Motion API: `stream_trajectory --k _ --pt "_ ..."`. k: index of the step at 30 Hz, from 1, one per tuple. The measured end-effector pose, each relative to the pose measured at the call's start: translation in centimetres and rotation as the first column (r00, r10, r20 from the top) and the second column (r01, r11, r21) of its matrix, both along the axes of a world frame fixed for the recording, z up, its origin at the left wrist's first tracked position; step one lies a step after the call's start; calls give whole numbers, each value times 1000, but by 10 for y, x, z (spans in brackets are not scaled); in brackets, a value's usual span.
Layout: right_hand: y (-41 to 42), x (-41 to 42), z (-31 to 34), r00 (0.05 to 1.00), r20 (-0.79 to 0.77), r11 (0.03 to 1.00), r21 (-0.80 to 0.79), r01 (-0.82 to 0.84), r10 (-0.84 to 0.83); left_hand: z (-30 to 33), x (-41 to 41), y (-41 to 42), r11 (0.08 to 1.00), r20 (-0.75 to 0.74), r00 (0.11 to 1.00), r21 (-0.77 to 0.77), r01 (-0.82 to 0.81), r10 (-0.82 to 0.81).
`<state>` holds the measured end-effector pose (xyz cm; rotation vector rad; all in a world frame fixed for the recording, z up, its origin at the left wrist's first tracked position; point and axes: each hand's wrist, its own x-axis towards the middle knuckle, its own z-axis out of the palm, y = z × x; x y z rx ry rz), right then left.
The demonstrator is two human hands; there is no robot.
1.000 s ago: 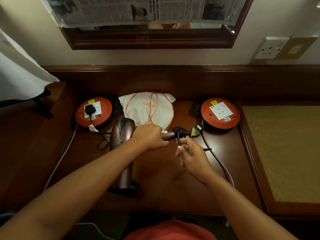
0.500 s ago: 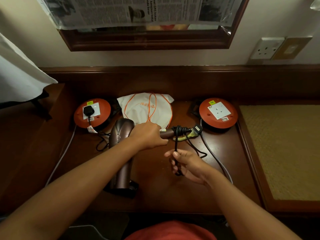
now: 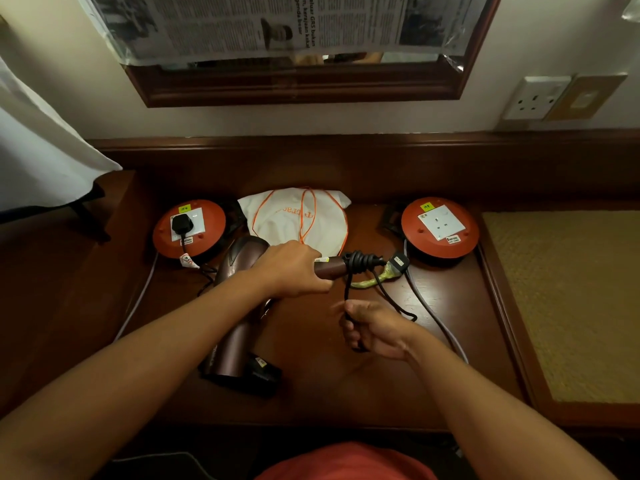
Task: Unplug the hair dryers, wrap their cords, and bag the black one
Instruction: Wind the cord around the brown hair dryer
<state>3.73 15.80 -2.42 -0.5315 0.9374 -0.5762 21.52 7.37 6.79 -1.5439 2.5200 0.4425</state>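
Hair dryer (image 3: 239,306), the brown one, lies near the middle of the worktop (image 3: 311,393), its barrel running toward the front edge and its handle pointing toward the right-hand reel. In the head view, the left hand (image 3: 291,268) is closed around that handle, pinning it in place, while the right hand (image 3: 374,329) is curled around a loop of the black cord (image 3: 362,261), which is already coiled several turns around the handle's end. The cord's plug (image 3: 398,263) hangs free just past the coils, close to the right extension reel (image 3: 440,226), whose socket stands empty. A second black plug (image 3: 180,223) sits in the left extension reel (image 3: 188,228) near the back left corner, so that dryer seems not yet unplugged; its body cannot be made out with certainty. A white drawstring bag (image 3: 294,220) lies against the back edge, between the reels. The risk from here, as I judge it, is slack: if the right hand loosens its pull, the turns could spring off the smooth handle, and the dangling plug might catch the grey reel cable (image 3: 433,313) running beside it.
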Motion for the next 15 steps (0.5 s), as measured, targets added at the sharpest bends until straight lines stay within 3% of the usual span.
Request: stream_trajectory --k 3,7,12,15 --pt "-11 -6 0 965 -259 990 -114 -80 48 2 4 2 999 21 999 13 34 -34" --pt "-31 -14 16 815 -565 947 -175 -269 127 5 6 1 998 -2 998 13 68 -68" --pt "-56 -28 37 712 -690 897 -222 -382 133 12 7 1 986 56 986 -46 160 -157" --pt "-65 -29 49 697 -716 867 -319 -383 45 14 6 3 975 129 970 -64 213 -204"
